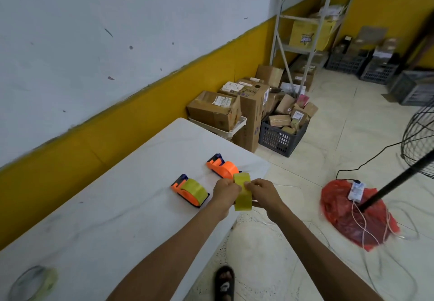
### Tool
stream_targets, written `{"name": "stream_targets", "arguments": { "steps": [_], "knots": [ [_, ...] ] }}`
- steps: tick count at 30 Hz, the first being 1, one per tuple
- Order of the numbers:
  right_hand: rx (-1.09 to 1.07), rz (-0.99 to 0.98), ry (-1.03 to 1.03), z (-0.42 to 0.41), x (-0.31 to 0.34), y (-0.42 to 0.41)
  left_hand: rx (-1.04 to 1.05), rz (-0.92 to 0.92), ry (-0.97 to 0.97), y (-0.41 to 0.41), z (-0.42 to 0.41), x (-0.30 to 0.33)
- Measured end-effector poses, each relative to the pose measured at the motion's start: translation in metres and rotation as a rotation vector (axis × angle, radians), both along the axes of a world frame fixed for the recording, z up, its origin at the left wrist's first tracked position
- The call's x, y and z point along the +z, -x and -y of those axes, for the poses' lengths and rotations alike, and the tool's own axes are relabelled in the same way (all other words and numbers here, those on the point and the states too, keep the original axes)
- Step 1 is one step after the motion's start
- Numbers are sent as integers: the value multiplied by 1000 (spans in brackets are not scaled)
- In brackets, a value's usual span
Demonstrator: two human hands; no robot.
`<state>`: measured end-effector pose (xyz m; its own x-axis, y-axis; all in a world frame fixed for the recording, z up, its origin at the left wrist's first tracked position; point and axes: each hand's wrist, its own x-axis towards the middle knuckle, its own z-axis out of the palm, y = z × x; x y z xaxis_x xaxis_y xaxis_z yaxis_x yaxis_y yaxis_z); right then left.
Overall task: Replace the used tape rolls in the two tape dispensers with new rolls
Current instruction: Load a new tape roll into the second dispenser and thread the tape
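Observation:
Both hands hold a full yellow-green tape roll [242, 194] upright, in the air over the table's right edge. My left hand [226, 192] grips its left side and my right hand [264, 192] pinches its right side near the top. Two orange tape dispensers lie on the white table [117, 207]. The near dispenser [190, 192] carries a yellow-green roll. The far dispenser [222, 167] shows only its orange hub, partly hidden behind the held roll. A thin, nearly used-up roll [32, 282] lies flat at the table's near left corner.
Cardboard boxes [216, 108] and a dark crate [281, 134] of parcels stand on the floor beyond the table. A fan stand with a red bag [352, 216] and cables sits to the right. My sandalled foot [224, 284] is below the table edge.

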<state>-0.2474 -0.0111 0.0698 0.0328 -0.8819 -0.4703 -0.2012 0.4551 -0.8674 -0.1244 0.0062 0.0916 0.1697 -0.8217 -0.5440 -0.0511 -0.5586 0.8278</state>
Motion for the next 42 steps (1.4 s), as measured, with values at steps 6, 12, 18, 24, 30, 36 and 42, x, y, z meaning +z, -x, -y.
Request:
{"name": "stream_targets", "arguments": {
  "steps": [6, 12, 18, 24, 30, 36, 42],
  "knots": [
    [17, -42, 59, 71, -10, 21, 12, -11, 8, 20, 72, -12],
    [32, -127, 60, 161, -11, 35, 41, -11, -3, 37, 163, -24],
    [135, -146, 34, 226, -14, 36, 112, 20, -49, 38, 218, -30],
    [267, -154, 25, 255, -25, 24, 225, 3, -89, 30, 234, -38],
    [470, -49, 10, 281, -34, 20, 360, -48, -107, 24, 242, -52],
    [656, -4, -42, 308, -44, 16, 572, -70, -115, 31, 244, -51],
    [831, 96, -64, 318, -46, 14, 792, -109, -89, 44, 238, -49]
  ]
}}
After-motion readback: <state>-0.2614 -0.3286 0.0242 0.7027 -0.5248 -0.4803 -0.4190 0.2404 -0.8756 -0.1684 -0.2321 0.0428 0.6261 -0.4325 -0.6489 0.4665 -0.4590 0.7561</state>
